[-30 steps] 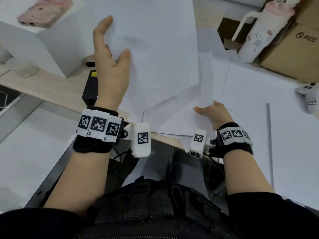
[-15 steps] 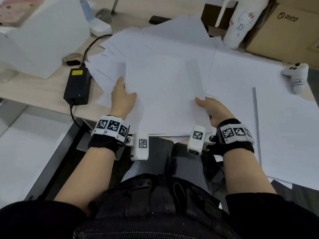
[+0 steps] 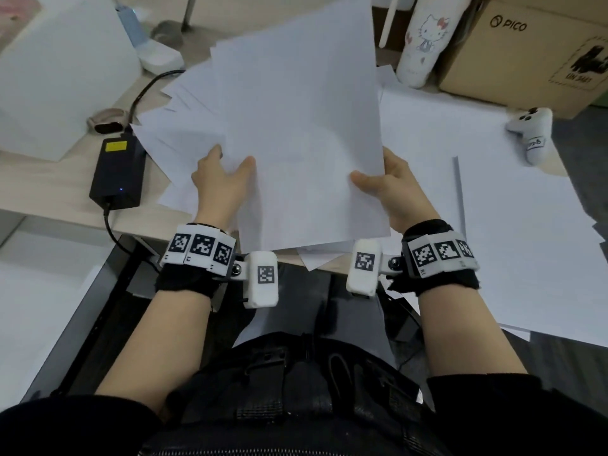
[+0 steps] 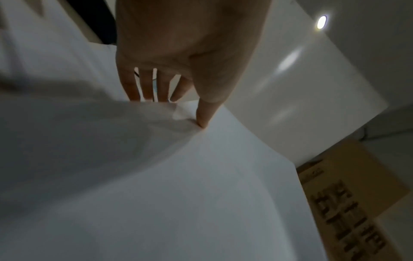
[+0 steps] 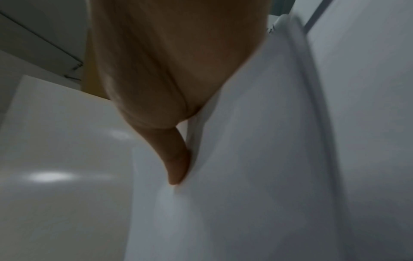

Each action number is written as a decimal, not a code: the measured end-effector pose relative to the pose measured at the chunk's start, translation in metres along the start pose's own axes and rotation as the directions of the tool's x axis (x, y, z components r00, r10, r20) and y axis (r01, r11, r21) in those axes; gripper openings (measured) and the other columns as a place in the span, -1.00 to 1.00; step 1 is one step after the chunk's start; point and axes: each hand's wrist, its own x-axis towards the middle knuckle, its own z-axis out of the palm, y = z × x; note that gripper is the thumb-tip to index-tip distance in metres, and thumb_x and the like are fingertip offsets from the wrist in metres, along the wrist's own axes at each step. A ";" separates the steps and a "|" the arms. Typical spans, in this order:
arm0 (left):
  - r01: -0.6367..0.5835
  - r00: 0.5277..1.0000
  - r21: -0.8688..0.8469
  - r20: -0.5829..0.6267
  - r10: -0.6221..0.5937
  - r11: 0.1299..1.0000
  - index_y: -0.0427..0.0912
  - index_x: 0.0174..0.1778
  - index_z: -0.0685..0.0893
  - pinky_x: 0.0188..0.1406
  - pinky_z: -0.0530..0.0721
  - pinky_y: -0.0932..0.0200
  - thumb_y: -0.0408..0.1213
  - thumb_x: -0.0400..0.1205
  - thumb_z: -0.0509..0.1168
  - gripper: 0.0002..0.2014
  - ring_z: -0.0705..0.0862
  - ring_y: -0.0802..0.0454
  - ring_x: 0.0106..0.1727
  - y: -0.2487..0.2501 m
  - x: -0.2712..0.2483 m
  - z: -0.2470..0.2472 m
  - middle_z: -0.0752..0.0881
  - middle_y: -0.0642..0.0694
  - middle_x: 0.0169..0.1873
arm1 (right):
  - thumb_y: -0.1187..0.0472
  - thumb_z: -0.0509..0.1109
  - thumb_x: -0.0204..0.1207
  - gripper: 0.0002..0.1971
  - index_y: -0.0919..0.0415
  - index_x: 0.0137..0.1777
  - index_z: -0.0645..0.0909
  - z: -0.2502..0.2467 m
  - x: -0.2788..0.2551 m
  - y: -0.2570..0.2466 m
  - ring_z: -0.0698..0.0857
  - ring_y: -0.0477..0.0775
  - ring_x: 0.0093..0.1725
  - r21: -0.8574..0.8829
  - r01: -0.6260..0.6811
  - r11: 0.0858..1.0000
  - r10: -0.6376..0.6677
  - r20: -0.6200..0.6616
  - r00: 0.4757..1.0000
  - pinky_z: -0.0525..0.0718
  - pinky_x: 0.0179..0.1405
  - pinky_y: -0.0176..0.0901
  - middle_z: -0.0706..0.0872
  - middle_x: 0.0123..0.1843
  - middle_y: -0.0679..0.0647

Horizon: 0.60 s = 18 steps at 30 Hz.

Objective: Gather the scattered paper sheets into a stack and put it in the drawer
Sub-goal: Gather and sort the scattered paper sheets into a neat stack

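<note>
The left hand [image 3: 219, 182] pinches the near-left part of the paper stack [image 3: 296, 126], thumb on top and the other fingers [image 4: 134, 88] tucked under the sheets. The right hand [image 3: 393, 187] grips the stack's near-right edge the same way, its thumb [image 5: 176, 162] pressed flat on the top sheet. Between the 2 hands the stack is tilted up off the desk [image 3: 49, 192], its far end raised and fanned unevenly beyond the left fingertips.

To do this step well, I would judge that both pinches should stay firm while the near edge is tapped on the desk to square the fan; loosen too much and the lower sheets will likely slide out. More loose sheets [image 3: 493, 209] lie flat to the right of the right hand and still need collecting, so the gathering looks only partly done. No drawer can be made out in any view. A black power adapter [image 3: 116, 169] sits just left of the left hand, and its cable could snag low corners, so keep the stack lifted on that side.
</note>
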 end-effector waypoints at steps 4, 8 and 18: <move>-0.159 0.986 -0.343 -0.014 0.164 0.926 -0.12 0.13 0.55 0.17 0.69 0.08 -0.41 0.64 0.29 -0.81 0.72 0.14 -0.02 0.037 -0.005 -0.004 0.73 -0.01 -0.04 | 0.50 0.33 0.54 -0.71 0.09 0.07 0.63 -0.005 -0.006 -0.016 0.77 -0.07 -0.10 0.059 0.118 0.991 -0.116 -0.030 0.993 0.71 -0.08 -0.20 0.80 -0.10 -0.10; -0.282 0.954 -0.487 -0.054 0.294 0.827 -0.09 0.08 0.45 -0.02 0.66 0.30 -0.52 0.60 0.30 -0.73 0.74 0.26 -0.11 0.063 -0.014 -0.004 0.73 -0.02 -0.06 | 0.50 0.37 0.50 -0.80 0.22 0.00 0.66 -0.013 -0.010 -0.028 0.78 -0.09 -0.16 0.130 0.169 0.977 -0.159 -0.083 0.984 0.70 -0.14 -0.25 0.83 -0.20 -0.10; -0.194 0.951 -0.594 0.082 0.299 0.781 -0.13 0.00 0.51 -0.09 0.63 0.33 -0.51 0.45 0.36 -0.70 0.71 0.24 -0.13 0.068 -0.042 0.010 0.70 -0.02 -0.09 | 0.53 0.50 0.35 -0.77 0.29 -0.03 0.70 -0.013 -0.021 -0.019 0.79 0.05 -0.12 0.205 0.206 0.957 -0.170 -0.183 0.968 0.72 -0.09 -0.14 0.82 -0.16 0.05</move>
